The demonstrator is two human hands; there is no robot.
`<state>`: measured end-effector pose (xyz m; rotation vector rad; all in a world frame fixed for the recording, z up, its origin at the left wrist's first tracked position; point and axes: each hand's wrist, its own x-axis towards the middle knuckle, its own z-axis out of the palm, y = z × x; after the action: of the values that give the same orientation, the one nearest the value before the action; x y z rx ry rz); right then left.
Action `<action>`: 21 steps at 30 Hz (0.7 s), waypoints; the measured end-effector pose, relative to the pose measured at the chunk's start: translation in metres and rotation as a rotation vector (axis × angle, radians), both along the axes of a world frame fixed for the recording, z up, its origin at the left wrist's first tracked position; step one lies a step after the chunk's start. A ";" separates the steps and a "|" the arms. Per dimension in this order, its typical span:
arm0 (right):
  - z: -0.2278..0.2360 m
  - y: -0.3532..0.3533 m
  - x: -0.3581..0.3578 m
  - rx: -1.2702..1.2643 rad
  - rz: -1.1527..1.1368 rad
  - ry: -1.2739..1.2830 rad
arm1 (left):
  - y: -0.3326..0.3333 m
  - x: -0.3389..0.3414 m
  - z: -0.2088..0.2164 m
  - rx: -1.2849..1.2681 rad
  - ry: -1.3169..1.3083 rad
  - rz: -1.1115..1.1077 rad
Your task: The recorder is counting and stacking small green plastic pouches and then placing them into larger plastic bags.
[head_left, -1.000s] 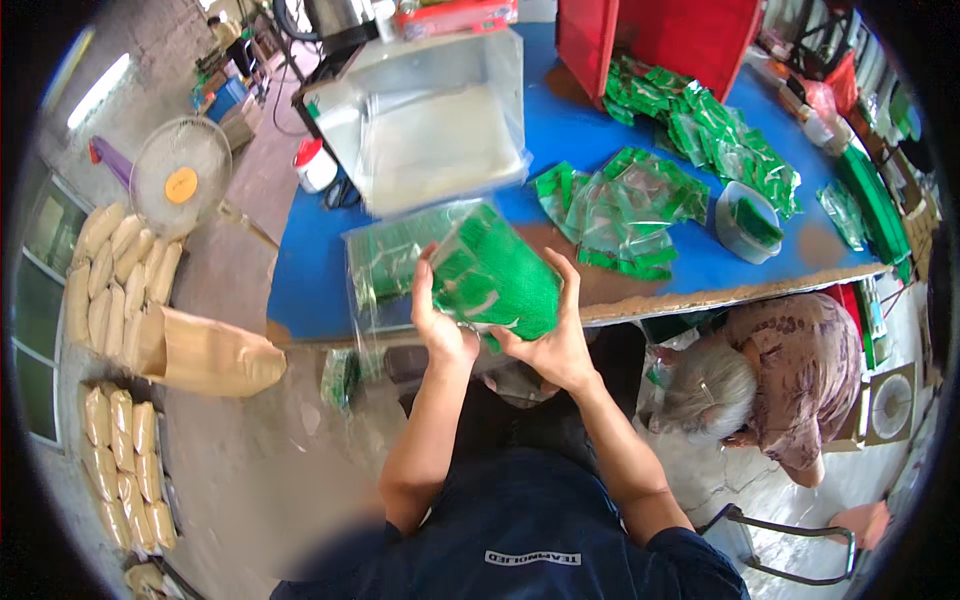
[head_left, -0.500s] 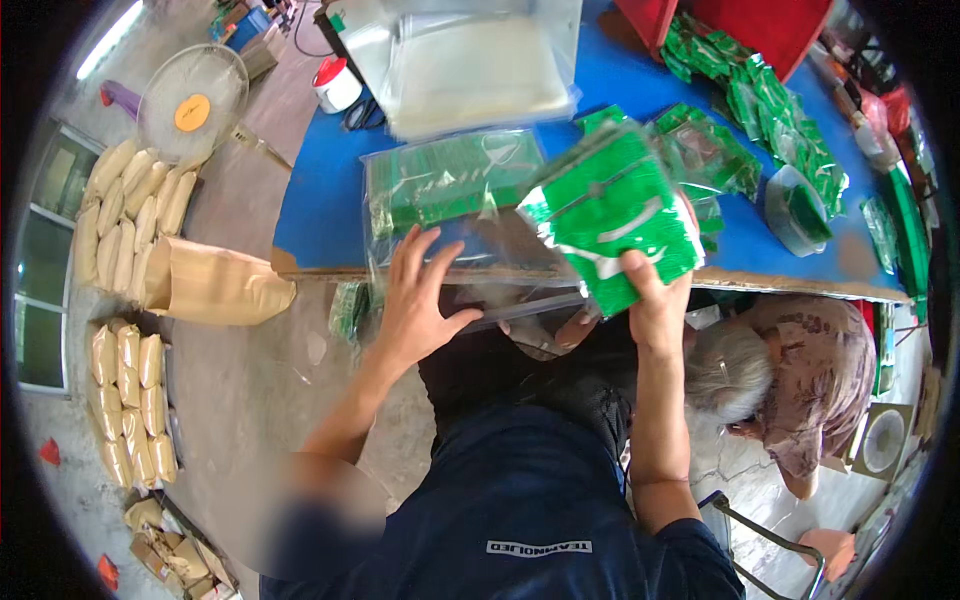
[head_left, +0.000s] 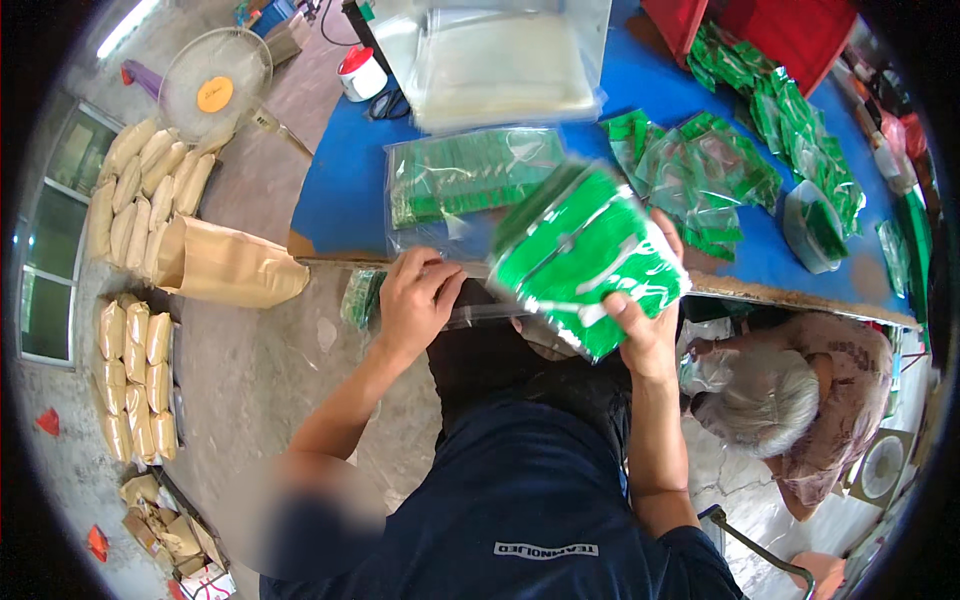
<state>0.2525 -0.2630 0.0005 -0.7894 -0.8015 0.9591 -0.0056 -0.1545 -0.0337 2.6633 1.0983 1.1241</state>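
Note:
My right hand (head_left: pixel 648 335) grips a stack of shiny green packets (head_left: pixel 575 260), thumb on top and the fingers mostly hidden behind it. The stack is tilted just over the table's front edge. To its left, my left hand (head_left: pixel 418 300) has its fingers curled together at the near edge of a clear plastic bag (head_left: pixel 445 238). That bag lies flat on the blue table (head_left: pixel 340 190), its near end hanging over the edge. Inside it, at the far part, a row of green packets (head_left: pixel 470 180) is visible.
Behind the bag lies a pile of clear bags (head_left: pixel 505 75). Loose green packets (head_left: pixel 700 165) and a clear plastic tub (head_left: pixel 812 228) are on the right, below a red bin (head_left: pixel 780 35). A person (head_left: pixel 800 400) bends low at the right. Paper sacks (head_left: pixel 230 265) stand left.
The green stack in my right hand has moved left and nearer my body, towards the bag. My left hand's fingers, spread before, have drawn together at the bag's edge.

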 end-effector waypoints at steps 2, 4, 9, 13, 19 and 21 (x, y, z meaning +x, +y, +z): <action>0.003 -0.005 -0.001 -0.033 0.177 -0.047 | 0.000 0.014 0.018 -0.220 -0.085 0.012; 0.006 -0.003 -0.004 -0.145 0.447 -0.025 | 0.011 0.018 0.029 -0.397 -0.200 -0.196; -0.016 -0.001 0.022 -0.517 0.357 -0.182 | 0.012 0.046 0.025 -0.489 -0.351 -0.125; -0.015 -0.013 0.054 -0.528 -0.001 -0.272 | 0.007 0.069 0.035 -0.186 -0.296 -0.203; 0.009 -0.053 0.083 -0.379 0.041 0.237 | 0.008 0.076 -0.010 -0.433 -0.036 -0.239; -0.012 -0.062 0.101 -0.233 0.178 0.443 | 0.010 0.076 -0.019 -0.526 -0.048 -0.269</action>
<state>0.3531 -0.3254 -0.0118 -0.6745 -0.3807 1.3467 0.0699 -0.1449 -0.0525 2.2669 0.8453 0.7229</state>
